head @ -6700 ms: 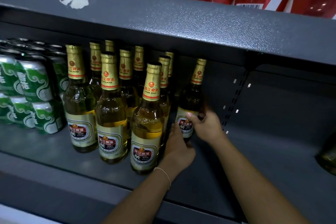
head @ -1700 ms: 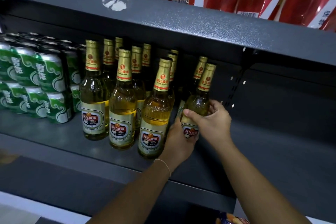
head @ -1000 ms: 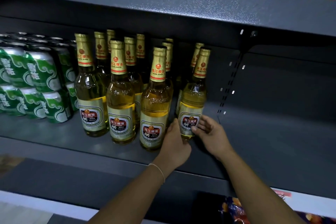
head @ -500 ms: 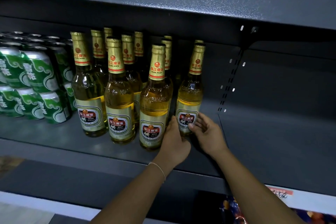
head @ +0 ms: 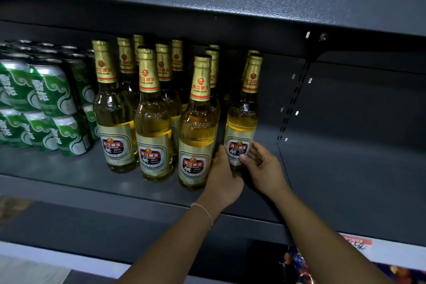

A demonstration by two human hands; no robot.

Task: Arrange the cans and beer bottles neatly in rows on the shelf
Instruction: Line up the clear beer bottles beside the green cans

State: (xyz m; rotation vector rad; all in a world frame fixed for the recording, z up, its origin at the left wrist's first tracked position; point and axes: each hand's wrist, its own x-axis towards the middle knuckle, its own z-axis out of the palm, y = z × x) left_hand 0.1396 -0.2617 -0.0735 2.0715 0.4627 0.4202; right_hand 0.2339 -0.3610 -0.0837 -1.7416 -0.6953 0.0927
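Observation:
Several Pearl River beer bottles with gold foil necks stand in rows on the dark grey shelf (head: 69,175). The rightmost front bottle (head: 242,120) stands upright, with another bottle close behind it. My left hand (head: 222,175) rests against that bottle's lower left side, between it and the neighbouring front bottle (head: 196,136). On the other side, my right hand (head: 262,166) touches the label with its fingertips, fingers spread. Green cans (head: 53,104) are stacked two high at the left.
The shelf's right half (head: 345,180) holds nothing in view. An upper shelf edge (head: 230,0) hangs low over the bottle tops, with red packages above it. A slotted upright (head: 292,97) runs down the back wall. Colourful goods show below at bottom right.
The right hand set the rightmost front bottle down in front of the rear one, then loosened its grip to a fingertip touch. The left hand stayed beside it.

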